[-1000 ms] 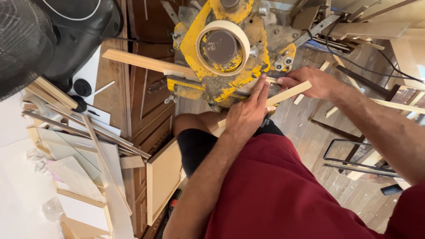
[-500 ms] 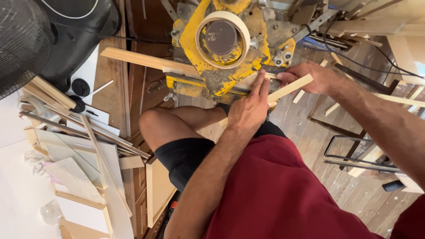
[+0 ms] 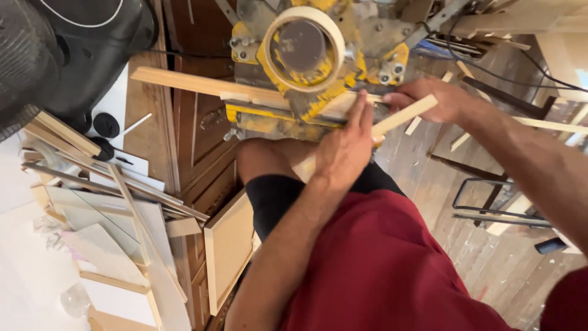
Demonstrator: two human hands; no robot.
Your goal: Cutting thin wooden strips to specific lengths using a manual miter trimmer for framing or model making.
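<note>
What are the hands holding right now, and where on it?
Both hold a short wooden strip: right hand grips its upper end, left hand presses its middle against the yellow saw.

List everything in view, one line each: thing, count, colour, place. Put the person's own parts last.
saw: one, yellow and grey, worn, top centre
tape roll: one, cream, on top of the saw
long wooden strip: one, pale, lying across the saw, reaching left
short wooden strip: one, pale, held in both hands at the saw
framed panel: one, light wood, beside the left knee
offcuts pile: many, pale wood and white board, left
vacuum body: one, black, top left
plank floor: grey-brown, right
shorts: red, bottom centre
left hand: pressing on the short wooden strip
right hand: gripping the strip's far end
</note>
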